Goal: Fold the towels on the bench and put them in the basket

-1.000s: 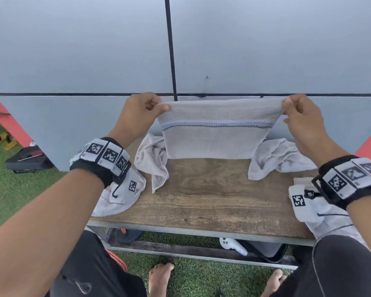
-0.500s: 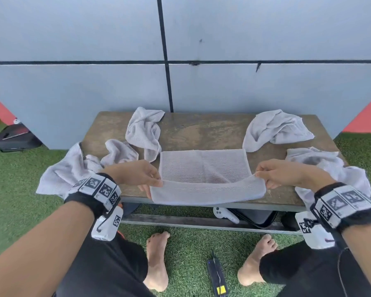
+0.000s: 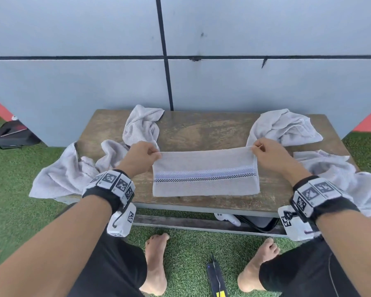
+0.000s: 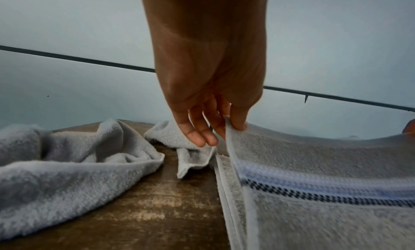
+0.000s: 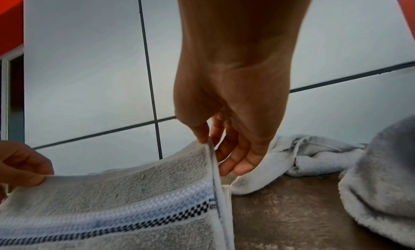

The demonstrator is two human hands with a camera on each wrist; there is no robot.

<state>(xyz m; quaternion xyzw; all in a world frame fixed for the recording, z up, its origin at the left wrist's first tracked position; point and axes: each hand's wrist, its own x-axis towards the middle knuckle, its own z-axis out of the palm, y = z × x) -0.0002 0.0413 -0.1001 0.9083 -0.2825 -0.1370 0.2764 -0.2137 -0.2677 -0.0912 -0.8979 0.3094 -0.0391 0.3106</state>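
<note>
A grey towel with a blue and black checked stripe point(image 3: 205, 174) lies doubled over on the middle of the wooden bench point(image 3: 201, 129). My left hand point(image 3: 142, 158) pinches its far left corner between thumb and fingers. My right hand point(image 3: 266, 153) pinches the far right corner the same way. In the left wrist view the thumb of my left hand point(image 4: 233, 124) sits on the towel point(image 4: 314, 183) edge. In the right wrist view my right hand point(image 5: 209, 138) holds the towel point(image 5: 123, 200) corner lifted off the bench. No basket is in view.
Crumpled grey towels lie around: one at the bench's back left point(image 3: 141, 125), one over the left end point(image 3: 69, 176), one at the back right point(image 3: 285, 127), one over the right end point(image 3: 338, 179). A grey panel wall point(image 3: 201, 78) stands behind. Bare feet and grass are below.
The towel went from hanging in the air to lying flat. Both hands then took its near edge and carried it away from me over the far half, so the stripe now shows on top.
</note>
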